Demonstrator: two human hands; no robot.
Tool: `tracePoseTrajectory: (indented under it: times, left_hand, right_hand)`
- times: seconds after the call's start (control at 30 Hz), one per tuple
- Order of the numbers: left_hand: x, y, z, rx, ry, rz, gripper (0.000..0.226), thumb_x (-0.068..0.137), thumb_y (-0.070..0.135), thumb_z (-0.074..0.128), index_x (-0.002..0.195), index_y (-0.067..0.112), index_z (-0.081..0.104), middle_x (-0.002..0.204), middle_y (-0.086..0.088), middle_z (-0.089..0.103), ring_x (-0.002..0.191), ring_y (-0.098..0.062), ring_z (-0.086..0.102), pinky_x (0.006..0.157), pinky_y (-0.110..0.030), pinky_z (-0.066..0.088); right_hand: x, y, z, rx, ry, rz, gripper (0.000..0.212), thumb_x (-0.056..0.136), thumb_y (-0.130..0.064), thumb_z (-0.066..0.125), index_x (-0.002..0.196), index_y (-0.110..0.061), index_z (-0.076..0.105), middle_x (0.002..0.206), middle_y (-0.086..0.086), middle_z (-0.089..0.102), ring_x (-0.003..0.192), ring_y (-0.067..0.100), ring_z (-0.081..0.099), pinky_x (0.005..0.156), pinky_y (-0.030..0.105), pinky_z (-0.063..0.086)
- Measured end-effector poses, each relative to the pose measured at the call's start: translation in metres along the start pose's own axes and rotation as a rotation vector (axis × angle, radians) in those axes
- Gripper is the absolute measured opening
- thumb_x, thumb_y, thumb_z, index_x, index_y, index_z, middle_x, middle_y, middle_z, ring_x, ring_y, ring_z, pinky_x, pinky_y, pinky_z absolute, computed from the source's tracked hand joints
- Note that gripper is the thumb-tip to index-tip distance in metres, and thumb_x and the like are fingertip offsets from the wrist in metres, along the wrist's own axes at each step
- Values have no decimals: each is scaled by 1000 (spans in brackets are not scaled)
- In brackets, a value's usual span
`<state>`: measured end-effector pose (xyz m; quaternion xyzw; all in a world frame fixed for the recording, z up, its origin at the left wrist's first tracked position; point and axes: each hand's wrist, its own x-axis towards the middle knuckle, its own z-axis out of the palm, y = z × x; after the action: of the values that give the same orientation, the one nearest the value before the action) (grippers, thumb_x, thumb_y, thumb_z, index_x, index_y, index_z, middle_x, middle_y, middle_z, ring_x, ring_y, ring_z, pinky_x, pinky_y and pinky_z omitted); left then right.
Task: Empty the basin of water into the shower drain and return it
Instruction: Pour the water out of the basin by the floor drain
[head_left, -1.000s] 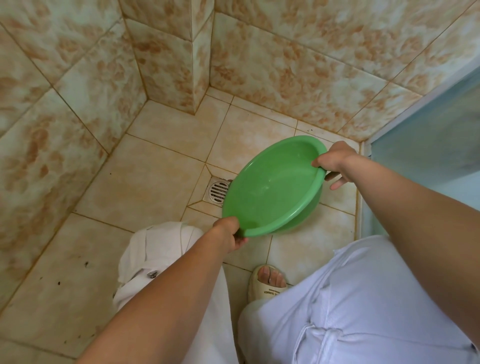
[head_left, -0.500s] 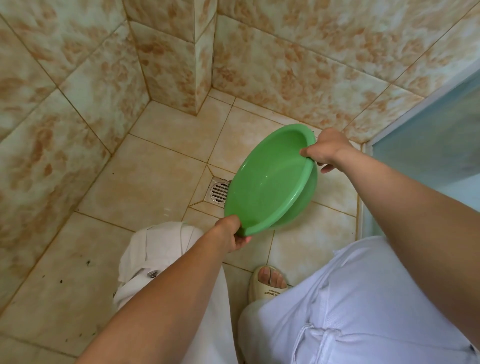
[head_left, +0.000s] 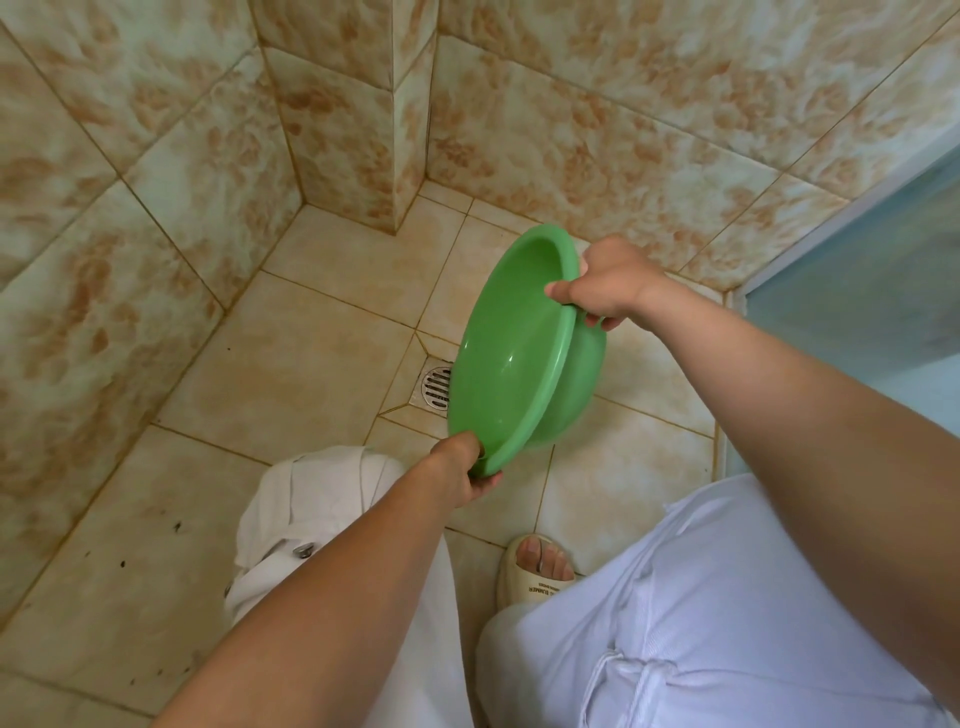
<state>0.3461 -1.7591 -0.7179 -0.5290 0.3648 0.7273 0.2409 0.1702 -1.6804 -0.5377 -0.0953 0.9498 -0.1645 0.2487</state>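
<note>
A round green plastic basin (head_left: 511, 358) is held steeply tilted, almost on edge, its open side facing left over the metal floor drain (head_left: 435, 387). My left hand (head_left: 465, 470) grips the low near rim. My right hand (head_left: 605, 286) grips the high far rim, thumb over the edge. The basin's rim covers the right part of the drain. No water shows inside the basin.
Beige floor tiles run to marbled tile walls on the left and at the back, with a jutting wall corner (head_left: 397, 156). A frosted glass door (head_left: 862, 280) stands at the right. My white trousers and a sandalled foot (head_left: 537, 569) fill the bottom.
The basin has tipped from a shallow slant to nearly vertical. My right hand rose and swung left with the far rim; my left hand stayed low at the near rim.
</note>
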Motion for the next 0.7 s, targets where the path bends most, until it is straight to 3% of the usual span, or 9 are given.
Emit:
tracePoseTrajectory:
  times: [0.17, 0.43, 0.7]
  left_hand:
    - [0, 1, -1, -21, 11, -3, 29, 95, 0, 44, 122, 4, 52, 99, -16, 53, 85, -28, 58, 53, -35, 56]
    - [-3, 2, 0, -24, -2, -5, 27, 94, 1, 43, 120, 5, 52, 100, -17, 55, 83, -27, 60, 53, -35, 56]
    - [-8, 3, 1, -7, -39, -13, 18, 95, 4, 43, 111, 4, 53, 98, -18, 61, 79, -27, 63, 45, -28, 55]
  right_hand:
    - [-2, -5, 3, 222, -95, 51, 24, 84, -27, 71, 85, -5, 61, 71, 12, 66, 51, 17, 60, 38, 20, 44]
    - [-7, -7, 4, 396, -158, 35, 23, 80, -30, 76, 77, -16, 59, 69, 5, 68, 44, 9, 57, 35, 19, 39]
    - [-9, -5, 3, 456, -105, -27, 14, 79, -22, 75, 75, -17, 63, 63, 3, 69, 42, 11, 53, 36, 22, 35]
